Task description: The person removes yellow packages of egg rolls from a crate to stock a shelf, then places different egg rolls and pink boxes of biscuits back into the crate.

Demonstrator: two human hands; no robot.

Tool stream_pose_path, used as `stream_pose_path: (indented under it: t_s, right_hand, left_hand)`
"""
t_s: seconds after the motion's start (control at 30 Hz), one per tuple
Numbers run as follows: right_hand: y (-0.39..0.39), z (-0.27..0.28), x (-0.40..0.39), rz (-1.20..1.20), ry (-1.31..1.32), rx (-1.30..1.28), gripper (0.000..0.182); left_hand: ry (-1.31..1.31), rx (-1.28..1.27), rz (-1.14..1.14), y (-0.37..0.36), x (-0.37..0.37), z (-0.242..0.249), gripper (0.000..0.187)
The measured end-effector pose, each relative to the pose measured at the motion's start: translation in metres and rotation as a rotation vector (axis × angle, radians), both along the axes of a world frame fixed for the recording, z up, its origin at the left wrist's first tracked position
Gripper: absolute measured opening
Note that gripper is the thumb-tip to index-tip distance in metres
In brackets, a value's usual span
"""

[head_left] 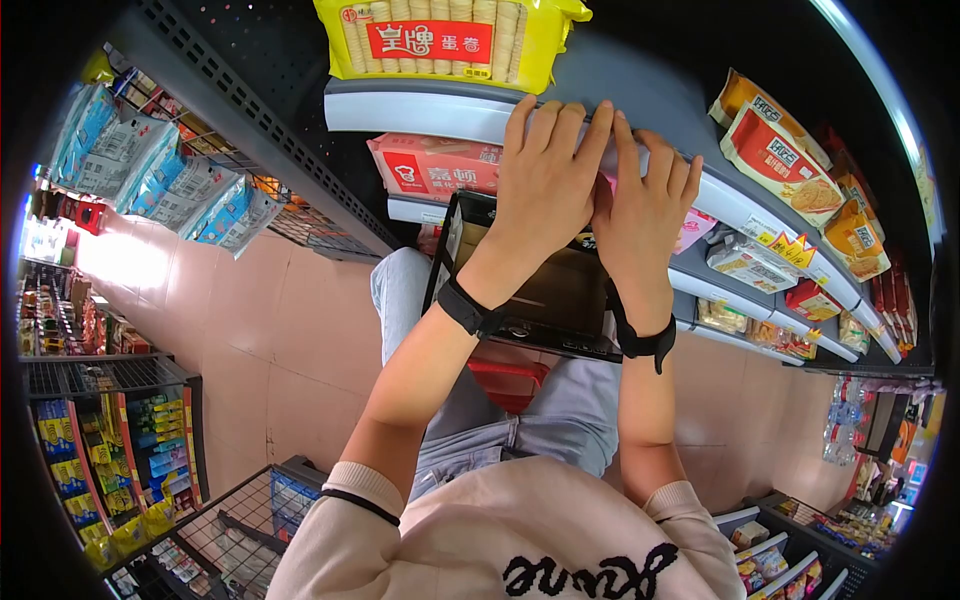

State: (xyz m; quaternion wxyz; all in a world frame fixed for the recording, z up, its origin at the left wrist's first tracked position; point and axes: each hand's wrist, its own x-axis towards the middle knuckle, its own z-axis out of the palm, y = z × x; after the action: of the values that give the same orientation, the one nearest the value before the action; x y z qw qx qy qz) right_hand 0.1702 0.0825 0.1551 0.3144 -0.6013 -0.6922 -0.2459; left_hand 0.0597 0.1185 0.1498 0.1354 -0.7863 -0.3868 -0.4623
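Observation:
My left hand and my right hand lie side by side at the front edge of a grey shelf, backs up, fingers extended over the edge, thumbs close together. Neither holds anything visible. A yellow pack of egg rolls stands on the shelf just beyond my left fingertips. Below my hands, an open black box rests over my lap, partly hidden by my wrists. On the lower shelf, left of my left hand, is a pink box.
Red and orange biscuit packs stand on the shelf at the right. Blue-white packs hang at the upper left. A red stool shows between my legs. Wire racks stand at the lower left.

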Motion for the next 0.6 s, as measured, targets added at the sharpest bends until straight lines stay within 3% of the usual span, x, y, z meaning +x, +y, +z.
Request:
stream_pose_path:
  t_s: [0.47, 0.6]
  right_hand:
    - [0.0003, 0.0003, 0.0001, -0.005, -0.004, -0.006, 0.057]
    - [0.0003, 0.0001, 0.0003, -0.002, -0.002, -0.002, 0.056]
  left_hand:
    - [0.004, -0.008, 0.003, -0.0001, -0.0004, -0.0001, 0.048]
    - [0.002, -0.043, -0.003, 0.0002, -0.0003, -0.0013, 0.057]
